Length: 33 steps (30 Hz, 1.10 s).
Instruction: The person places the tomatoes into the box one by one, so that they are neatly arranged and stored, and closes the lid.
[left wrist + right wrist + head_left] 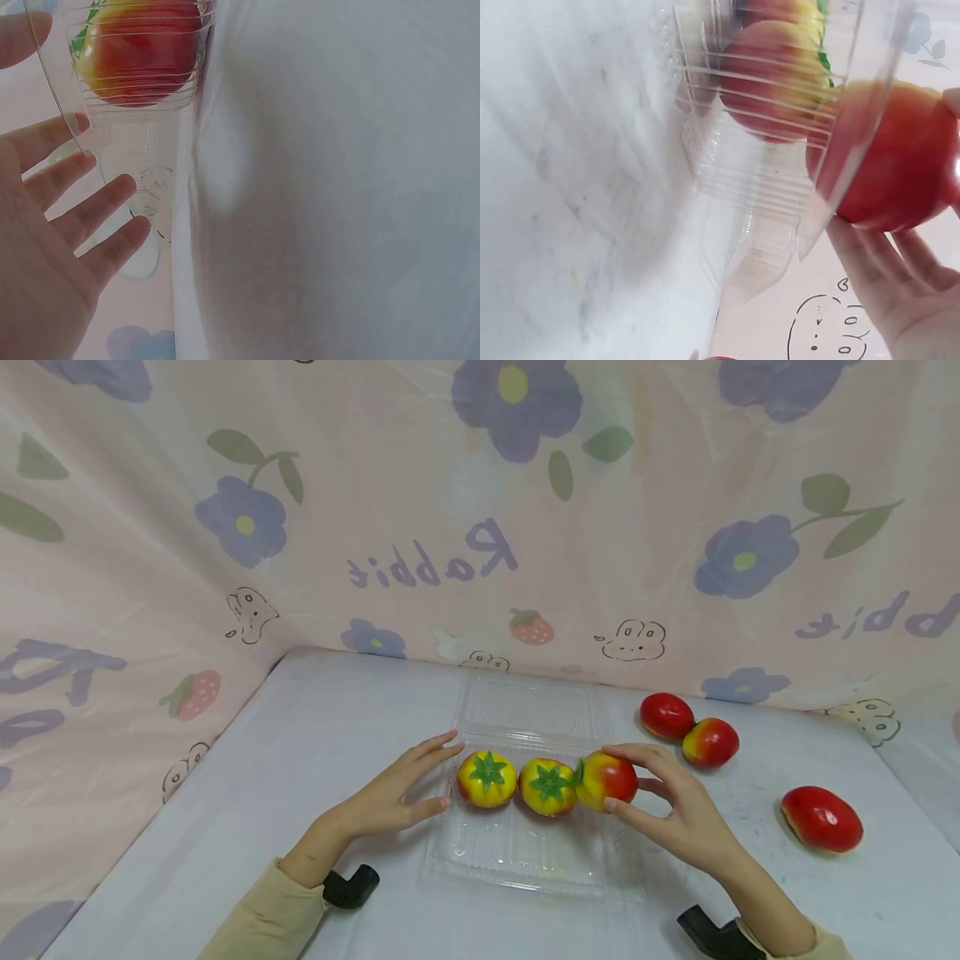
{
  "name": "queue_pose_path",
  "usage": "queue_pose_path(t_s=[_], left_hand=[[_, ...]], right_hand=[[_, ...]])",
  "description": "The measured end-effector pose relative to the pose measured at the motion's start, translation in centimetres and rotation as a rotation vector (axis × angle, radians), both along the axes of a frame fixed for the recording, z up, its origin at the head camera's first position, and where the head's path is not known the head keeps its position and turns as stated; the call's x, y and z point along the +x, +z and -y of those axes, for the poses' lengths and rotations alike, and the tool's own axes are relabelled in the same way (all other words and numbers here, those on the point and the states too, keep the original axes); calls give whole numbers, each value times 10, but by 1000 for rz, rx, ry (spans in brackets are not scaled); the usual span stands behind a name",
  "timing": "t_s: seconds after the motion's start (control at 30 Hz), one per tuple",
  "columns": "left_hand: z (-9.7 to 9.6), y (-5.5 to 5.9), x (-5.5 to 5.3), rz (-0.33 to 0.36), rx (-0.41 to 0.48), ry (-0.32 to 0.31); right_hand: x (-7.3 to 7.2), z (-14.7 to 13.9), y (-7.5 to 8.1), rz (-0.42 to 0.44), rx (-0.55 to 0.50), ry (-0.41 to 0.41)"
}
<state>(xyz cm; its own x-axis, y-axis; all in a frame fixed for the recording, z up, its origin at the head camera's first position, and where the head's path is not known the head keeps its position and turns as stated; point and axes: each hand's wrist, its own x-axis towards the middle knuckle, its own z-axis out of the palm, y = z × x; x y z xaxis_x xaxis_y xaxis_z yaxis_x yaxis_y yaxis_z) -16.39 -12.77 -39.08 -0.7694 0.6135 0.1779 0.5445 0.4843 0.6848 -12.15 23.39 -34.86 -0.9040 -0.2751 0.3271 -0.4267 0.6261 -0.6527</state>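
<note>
A clear plastic clamshell box (517,868) lies open on the table, its lid (532,706) folded back behind it. Inside sit two red-and-yellow tomatoes (487,779) (547,787) side by side, green star-shaped tops facing up. My right hand (678,810) pinches a third tomato (609,782) between thumb and fingers at the box's right side, its green top turned left toward the middle tomato. In the right wrist view, this tomato (892,161) overlaps the box rim. My left hand (390,793) has its fingers spread, fingertips right at the box's left rim.
Two more red tomatoes (667,717) (711,743) lie together at the back right of the white table (337,710). Another red tomato (822,819) lies farther right. A patterned curtain (420,493) hangs behind the table and along its left side.
</note>
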Motion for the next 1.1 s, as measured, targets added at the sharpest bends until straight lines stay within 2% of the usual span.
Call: queue_pose_path(t_s=[0.63,0.83,1.1], left_hand=[[-1,2,0,3,-3,4],[-1,2,0,7,-7,4],[0,0,0,-1,13,-3]], right_hand=[[0,-2,-2,17,2,-37],[0,-2,0,13,26,7],[-1,0,2,-16,127,60]])
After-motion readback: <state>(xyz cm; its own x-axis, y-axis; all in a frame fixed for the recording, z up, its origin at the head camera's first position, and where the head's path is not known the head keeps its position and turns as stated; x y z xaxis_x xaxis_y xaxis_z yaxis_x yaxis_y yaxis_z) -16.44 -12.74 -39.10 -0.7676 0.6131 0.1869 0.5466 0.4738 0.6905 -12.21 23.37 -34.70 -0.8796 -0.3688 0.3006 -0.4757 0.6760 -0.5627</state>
